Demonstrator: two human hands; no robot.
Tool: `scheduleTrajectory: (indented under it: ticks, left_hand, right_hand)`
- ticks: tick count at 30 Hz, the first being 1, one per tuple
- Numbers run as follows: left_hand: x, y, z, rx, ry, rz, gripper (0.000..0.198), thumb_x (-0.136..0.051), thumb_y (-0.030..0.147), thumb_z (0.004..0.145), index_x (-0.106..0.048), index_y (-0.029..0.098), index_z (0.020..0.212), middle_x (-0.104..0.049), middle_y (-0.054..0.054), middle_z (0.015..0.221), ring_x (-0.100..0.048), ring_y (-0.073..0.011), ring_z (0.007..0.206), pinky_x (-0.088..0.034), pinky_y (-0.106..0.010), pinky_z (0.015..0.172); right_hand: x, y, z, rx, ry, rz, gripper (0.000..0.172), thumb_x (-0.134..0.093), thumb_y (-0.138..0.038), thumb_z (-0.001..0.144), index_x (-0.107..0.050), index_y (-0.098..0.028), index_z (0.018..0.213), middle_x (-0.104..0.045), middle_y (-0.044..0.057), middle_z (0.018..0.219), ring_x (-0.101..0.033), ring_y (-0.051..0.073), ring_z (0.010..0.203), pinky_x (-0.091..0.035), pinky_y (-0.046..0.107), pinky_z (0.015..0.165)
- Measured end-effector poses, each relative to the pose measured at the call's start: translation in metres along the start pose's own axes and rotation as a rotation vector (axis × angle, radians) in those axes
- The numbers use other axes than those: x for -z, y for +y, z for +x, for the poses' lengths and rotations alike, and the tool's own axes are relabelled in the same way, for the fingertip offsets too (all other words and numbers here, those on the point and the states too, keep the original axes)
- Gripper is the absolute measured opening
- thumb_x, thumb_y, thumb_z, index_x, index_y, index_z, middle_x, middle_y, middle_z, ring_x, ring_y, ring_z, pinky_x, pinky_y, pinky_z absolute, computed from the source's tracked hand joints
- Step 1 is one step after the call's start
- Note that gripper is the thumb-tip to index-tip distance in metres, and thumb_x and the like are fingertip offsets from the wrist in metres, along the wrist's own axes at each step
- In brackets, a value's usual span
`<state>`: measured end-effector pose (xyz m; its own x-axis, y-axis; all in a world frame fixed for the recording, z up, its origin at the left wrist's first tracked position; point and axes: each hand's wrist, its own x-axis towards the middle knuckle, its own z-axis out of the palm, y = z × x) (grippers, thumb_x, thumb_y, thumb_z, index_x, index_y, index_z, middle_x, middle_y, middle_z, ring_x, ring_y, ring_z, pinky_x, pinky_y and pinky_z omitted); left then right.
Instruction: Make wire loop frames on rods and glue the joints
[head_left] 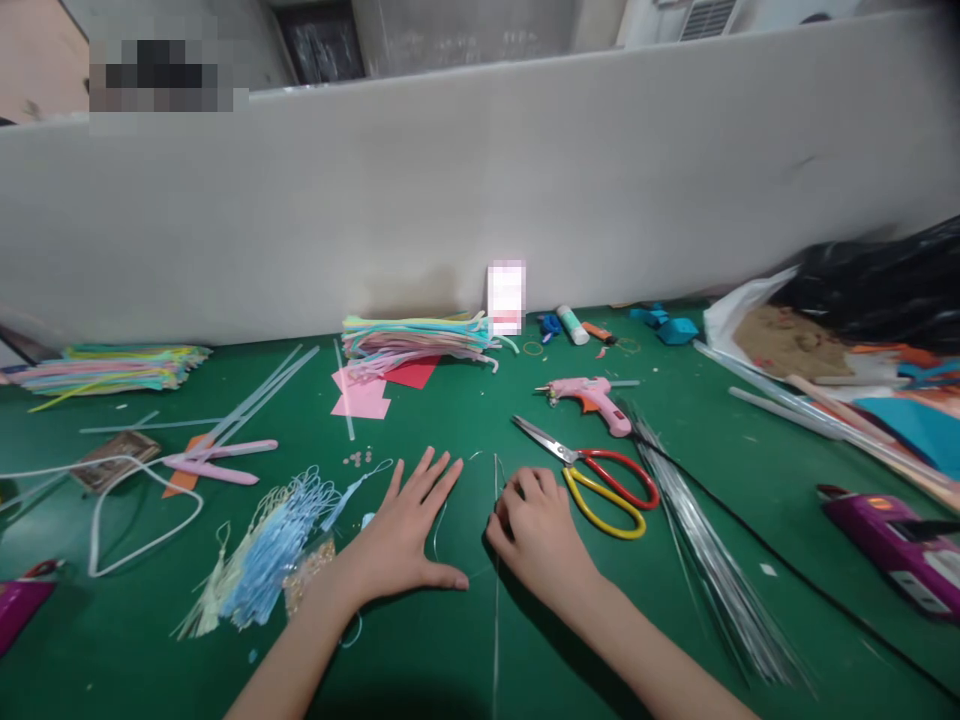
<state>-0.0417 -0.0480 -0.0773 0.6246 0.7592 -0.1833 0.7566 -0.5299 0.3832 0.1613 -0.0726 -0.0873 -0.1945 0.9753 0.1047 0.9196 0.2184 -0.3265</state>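
Observation:
My left hand [401, 535] lies palm down on the green table with its fingers spread, holding nothing. Its wrist is beside a bundle of blue and pale green tassels [281, 540] and a small bag of gold-coloured beads [309, 572]. A thin pale blue cord loop shows past its thumb. My right hand [541, 525] rests with curled fingers; whatever they hold, if anything, is hidden. Just left of it, a straight thin wire [496, 620] runs towards me. Scissors with red and yellow handles [574, 458] lie partly open beyond the right hand.
A pink glue gun [589, 393] and a bundle of wires [705, 560] lie right. Pipe cleaners [416, 345] sit at the back by pink paper [361, 400]. A purple device [892, 545] is far right, its black cable [780, 570] crossing the table. A white partition [300, 220] stands behind.

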Motion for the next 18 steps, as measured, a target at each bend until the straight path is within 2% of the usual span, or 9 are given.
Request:
scheduleTrajectory:
  ticks: [7, 13, 15, 18]
  left_hand:
    - [0.0008, -0.0064, -0.0033, -0.021, 0.026, -0.044, 0.116, -0.06, 0.075, 0.07, 0.011, 0.032, 0.151, -0.006, -0.007, 0.161, 0.001, -0.0327, 0.146, 0.0, -0.057, 0.116]
    - [0.0022, -0.0034, -0.0011, -0.025, 0.0, -0.046, 0.114, -0.059, 0.074, 0.071, 0.01, 0.032, 0.152, -0.006, -0.008, 0.161, 0.001, -0.0326, 0.146, 0.0, -0.057, 0.116]
    - [0.0016, -0.0026, -0.0012, -0.033, 0.001, -0.048, 0.114, -0.059, 0.074, 0.071, 0.009, 0.032, 0.151, -0.007, -0.007, 0.161, 0.0, -0.0323, 0.146, -0.001, -0.057, 0.116]
    - [0.0007, -0.0039, -0.0025, -0.047, 0.013, -0.059, 0.115, -0.06, 0.074, 0.07, 0.01, 0.032, 0.151, -0.008, -0.007, 0.161, -0.001, -0.0323, 0.146, -0.003, -0.058, 0.116]
  right_hand:
    - [-0.004, 0.0035, -0.0009, 0.027, 0.026, 0.09, 0.012, -0.056, -0.019, 0.083, -0.062, -0.016, 0.072, -0.059, 0.01, 0.094, -0.046, 0.027, 0.098, -0.038, 0.038, 0.079]
    - [-0.0033, 0.0011, -0.0042, 0.053, -0.023, 0.188, 0.011, -0.062, -0.019, 0.079, -0.06, -0.018, 0.068, -0.058, 0.008, 0.095, -0.047, 0.027, 0.1, -0.038, 0.037, 0.078]
    - [-0.0014, 0.0013, -0.0042, 0.06, -0.025, 0.206, 0.009, -0.062, -0.021, 0.081, -0.062, -0.018, 0.072, -0.058, 0.008, 0.096, -0.047, 0.027, 0.101, -0.039, 0.038, 0.079]
    - [0.0025, 0.0076, -0.002, 0.074, 0.021, 0.224, 0.009, -0.06, -0.023, 0.085, -0.067, -0.021, 0.09, -0.057, 0.008, 0.098, -0.047, 0.026, 0.099, -0.04, 0.039, 0.082]
